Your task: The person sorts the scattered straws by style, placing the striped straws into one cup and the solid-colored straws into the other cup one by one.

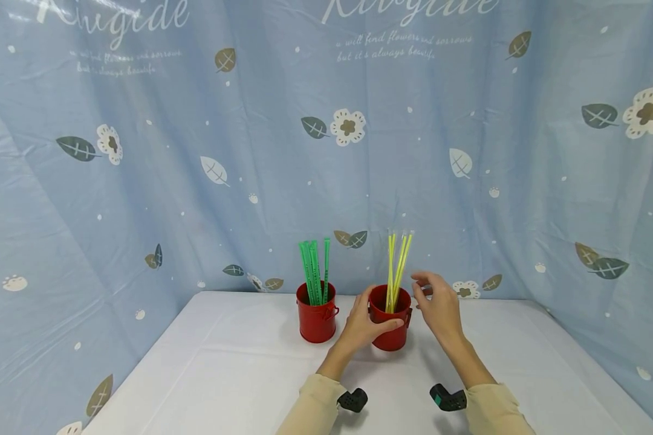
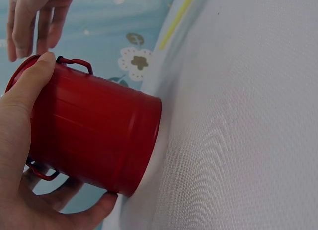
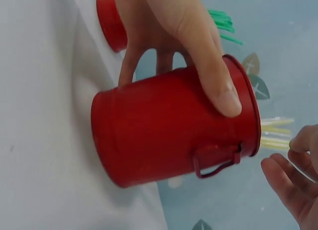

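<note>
My left hand (image 1: 360, 323) grips a small red metal bucket (image 1: 390, 331), its thumb across the near side just below the rim and the other fingers round the far side. Several thin yellow sticks (image 1: 395, 275) stand in this bucket, leaning slightly apart, their tops above the rim. My right hand (image 1: 438, 305) is raised just to the right of the rim, fingers loosely bent and holding nothing. In the right wrist view its fingertips (image 3: 294, 144) are close to the yellow sticks (image 3: 276, 133). The bucket's wire handle (image 3: 216, 163) hangs against its side.
To the left stands a second red bucket (image 1: 317, 321) with several green printed sticks (image 1: 314, 272). Both buckets are near the back of the white table (image 1: 239, 368). Behind it hangs a blue patterned curtain (image 1: 283, 199). A yellow strip (image 2: 178, 20) shows along the table's edge.
</note>
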The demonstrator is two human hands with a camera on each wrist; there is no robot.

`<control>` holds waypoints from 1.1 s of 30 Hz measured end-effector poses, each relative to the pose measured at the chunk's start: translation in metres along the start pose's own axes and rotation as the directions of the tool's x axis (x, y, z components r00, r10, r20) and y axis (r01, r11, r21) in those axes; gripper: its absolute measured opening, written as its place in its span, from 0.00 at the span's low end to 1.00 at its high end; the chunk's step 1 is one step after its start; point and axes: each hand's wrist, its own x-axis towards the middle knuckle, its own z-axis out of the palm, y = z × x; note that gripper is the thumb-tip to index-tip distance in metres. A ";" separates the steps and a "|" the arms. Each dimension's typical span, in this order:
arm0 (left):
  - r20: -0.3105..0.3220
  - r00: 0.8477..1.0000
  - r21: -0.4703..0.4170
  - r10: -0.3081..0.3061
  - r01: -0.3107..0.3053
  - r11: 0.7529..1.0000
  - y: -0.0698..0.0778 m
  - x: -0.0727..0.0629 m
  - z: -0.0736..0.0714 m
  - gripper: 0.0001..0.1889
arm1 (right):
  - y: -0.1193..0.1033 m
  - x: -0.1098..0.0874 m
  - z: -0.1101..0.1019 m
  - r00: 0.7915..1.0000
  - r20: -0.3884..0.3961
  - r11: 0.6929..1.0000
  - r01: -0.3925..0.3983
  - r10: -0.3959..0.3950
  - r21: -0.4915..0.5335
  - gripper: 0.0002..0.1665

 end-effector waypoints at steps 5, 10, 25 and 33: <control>0.001 1.000 -0.006 0.001 -0.001 1.000 0.000 0.000 0.000 0.52 | 0.010 -0.005 -0.006 1.000 0.000 1.000 -0.019 0.019 -0.023 0.11; 0.005 1.000 -0.016 0.004 -0.004 1.000 -0.001 -0.001 0.000 0.51 | 0.020 -0.012 -0.012 0.999 0.014 0.999 -0.029 0.029 -0.046 0.10; 0.006 1.000 -0.042 0.005 -0.005 0.999 0.002 -0.002 0.000 0.49 | 0.037 -0.026 -0.033 0.986 0.104 0.983 -0.111 0.127 -0.144 0.10; 0.008 1.000 -0.038 0.017 -0.017 0.999 0.003 -0.002 0.000 0.49 | 0.046 -0.028 -0.038 0.964 0.198 0.975 -0.142 0.176 -0.172 0.11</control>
